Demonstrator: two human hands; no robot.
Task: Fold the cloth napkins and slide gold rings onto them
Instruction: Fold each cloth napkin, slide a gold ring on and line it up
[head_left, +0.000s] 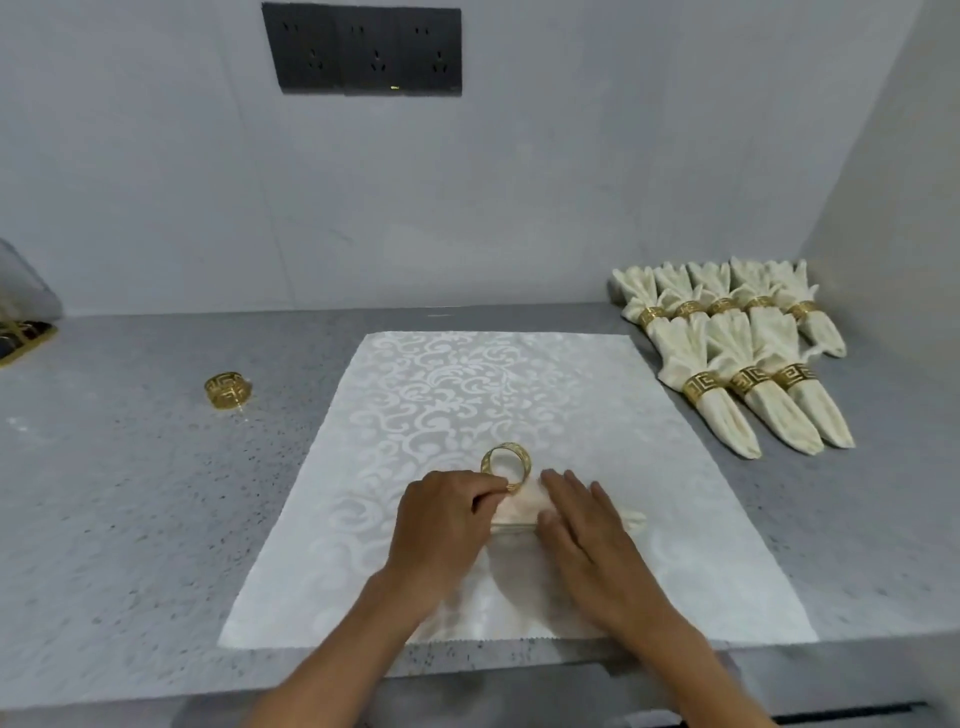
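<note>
- My left hand (441, 525) pinches the gold ring (506, 466) at its lower edge, between thumb and fingertips, and holds it upright so that the hole faces me.
- My right hand (587, 535) lies flat on the folded napkin (517, 514), with the fingers straight and close together; it presses the cloth down and grips nothing.
- The napkin is a small cream bundle between my two hands, and it lies on the white patterned mat (467, 395) in the middle of the grey counter (130, 493). One pointed end (636, 519) shows past my right hand; the rest is mostly covered, so I cannot tell how neat the folds are.
- I judge that the folding of this napkin is finished and that the step in hand is the ring — it touches the near end of the cloth, or is just beside it, but it is not yet on.
- For the next move I think the narrow end must be gathered tightly enough to pass through the hole, and the ring must stay square to the bundle while it slides. If my right hand lifts too early, the folds may spring open.
- A group of finished napkins (737, 353) lies at the right, near the wall, each with its gold band — so much of the task seems already done.
- One spare ring (227, 391) stands alone on the counter at the left, well apart from the mat, probably for a later napkin.
</note>
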